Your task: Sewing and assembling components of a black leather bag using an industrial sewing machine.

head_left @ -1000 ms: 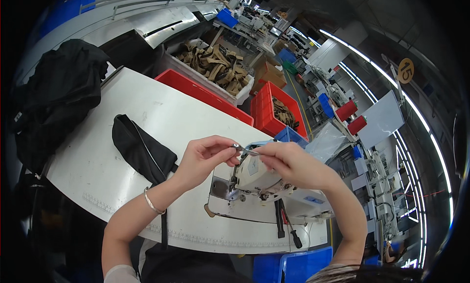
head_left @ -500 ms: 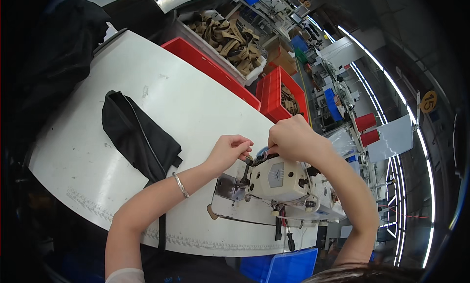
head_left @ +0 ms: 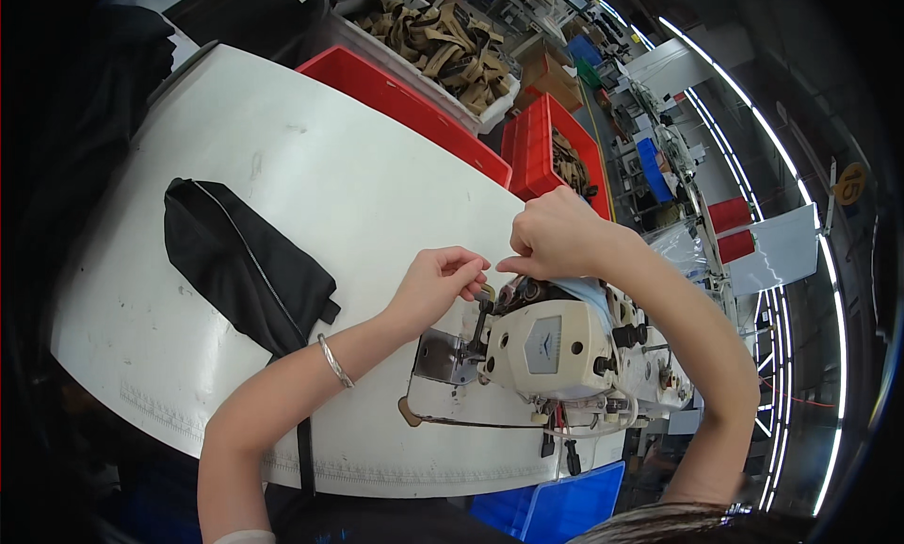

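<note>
My left hand (head_left: 441,282) is closed in a pinch beside the far left corner of a white sewing machine head (head_left: 544,348), close to its presser bar. Whatever its fingertips hold is too small to make out. Arched over the machine's far side is my right hand (head_left: 563,231), its fingers curled under and its thumb pointing at the left fingertips; what it grips is hidden. Partly beneath the right wrist, a light blue cloth (head_left: 586,292) lies on the machine. A black fabric piece with a zipper (head_left: 247,261) rests on the table left of my left forearm, its strap (head_left: 304,450) trailing to the near edge.
The white table (head_left: 377,195) has a ruler scale along its near edge. Beyond it stand a red bin (head_left: 405,115), a white crate (head_left: 490,120) of tan strips and another red bin (head_left: 532,148). Red thread cones (head_left: 733,231) stand right; a blue bin (head_left: 556,502) sits below.
My right hand has lifted slightly off the machine's far side, and its thumb now shows stretched leftward. More of the light blue cloth is visible. The whole view has shifted a little.
</note>
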`<state>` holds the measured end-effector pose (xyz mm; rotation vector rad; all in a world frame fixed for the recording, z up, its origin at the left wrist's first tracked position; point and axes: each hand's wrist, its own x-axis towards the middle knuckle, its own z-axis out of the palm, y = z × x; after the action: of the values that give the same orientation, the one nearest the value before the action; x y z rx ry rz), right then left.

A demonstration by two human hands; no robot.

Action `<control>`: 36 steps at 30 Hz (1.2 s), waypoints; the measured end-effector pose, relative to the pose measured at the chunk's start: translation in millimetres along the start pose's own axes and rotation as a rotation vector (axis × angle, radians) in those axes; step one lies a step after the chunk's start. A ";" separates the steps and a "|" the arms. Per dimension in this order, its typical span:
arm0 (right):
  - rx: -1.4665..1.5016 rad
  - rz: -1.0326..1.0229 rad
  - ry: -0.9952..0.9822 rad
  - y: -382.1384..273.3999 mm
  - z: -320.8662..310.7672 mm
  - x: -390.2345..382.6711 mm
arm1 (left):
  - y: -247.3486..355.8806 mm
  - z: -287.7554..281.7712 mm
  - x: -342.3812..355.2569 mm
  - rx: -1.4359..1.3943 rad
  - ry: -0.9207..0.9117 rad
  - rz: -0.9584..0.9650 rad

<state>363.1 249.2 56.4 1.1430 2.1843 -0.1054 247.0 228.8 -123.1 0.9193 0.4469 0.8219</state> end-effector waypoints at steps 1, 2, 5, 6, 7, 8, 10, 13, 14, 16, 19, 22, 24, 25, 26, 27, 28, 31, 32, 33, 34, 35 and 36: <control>-0.114 -0.042 0.063 2.1 4.0 3.7 | 1.3 -0.2 -0.6 0.002 -0.004 0.004; -0.228 -0.085 0.127 5.3 6.8 8.4 | 3.3 -1.9 0.4 0.005 -0.008 0.007; -0.239 -0.156 0.184 12.5 12.1 15.3 | 3.9 -6.8 0.5 0.020 -0.014 0.019; -0.240 -0.151 0.184 19.0 18.8 20.4 | 6.4 -5.1 0.7 0.022 -0.019 0.020; -0.116 -0.133 0.148 29.8 34.8 28.2 | 8.0 -1.8 1.6 0.003 -0.018 0.003; 0.012 -0.123 0.118 37.8 51.1 39.1 | 8.1 -1.9 0.6 -0.011 -0.009 -0.017; 0.181 -0.104 -0.035 35.8 78.3 45.7 | 7.5 1.3 -5.2 0.114 -0.056 -0.038; 0.166 0.094 0.002 58.7 67.1 44.2 | 19.3 0.9 -7.5 0.213 -0.173 -0.022; 0.068 0.272 0.154 69.5 60.4 40.6 | 22.9 3.6 -8.2 0.314 -0.250 0.024; 0.158 0.493 0.320 82.1 44.8 28.6 | 27.3 8.1 -12.2 0.453 -0.280 0.140; 0.208 0.492 0.344 73.8 23.8 1.2 | 18.3 9.3 -12.2 0.664 -0.248 0.462; 0.287 0.482 0.436 48.0 12.4 -24.2 | 10.2 7.5 -5.7 0.924 -0.267 0.674; 0.373 0.534 0.499 35.6 9.2 -35.3 | 9.1 9.9 -2.6 1.115 -0.267 0.776; 0.373 0.543 0.481 33.0 9.9 -39.0 | 8.8 10.4 -2.6 1.114 -0.266 0.773; 0.373 0.539 0.478 30.9 13.1 -41.5 | 8.4 10.3 -3.3 1.141 -0.250 0.794; 0.373 0.515 0.474 29.5 16.1 -44.7 | 7.9 11.7 -3.4 1.163 -0.234 0.818; 0.373 0.490 0.469 27.7 18.4 -46.6 | 6.5 12.8 -3.7 1.158 -0.228 0.817; 0.371 0.475 0.478 22.0 23.5 -47.9 | 5.1 15.9 -5.2 1.059 -0.198 0.751; 0.369 0.472 0.470 21.5 23.8 -48.2 | 5.0 16.2 -6.5 1.042 -0.191 0.695; 0.356 0.468 0.478 21.2 23.7 -49.0 | 6.3 16.8 -8.1 1.026 -0.186 0.637; 0.344 0.464 0.487 21.1 24.0 -49.4 | 6.1 17.3 -9.1 1.021 -0.181 0.630; 0.346 0.459 0.479 21.6 25.0 -49.7 | 5.5 17.7 -9.9 0.964 -0.172 0.578; 0.344 0.475 0.482 22.1 25.7 -50.3 | 6.8 18.6 -10.2 0.905 -0.164 0.530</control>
<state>413.2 218.2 70.8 2.0291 2.2756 0.0059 250.0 213.5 -107.3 1.9892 0.4371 1.0197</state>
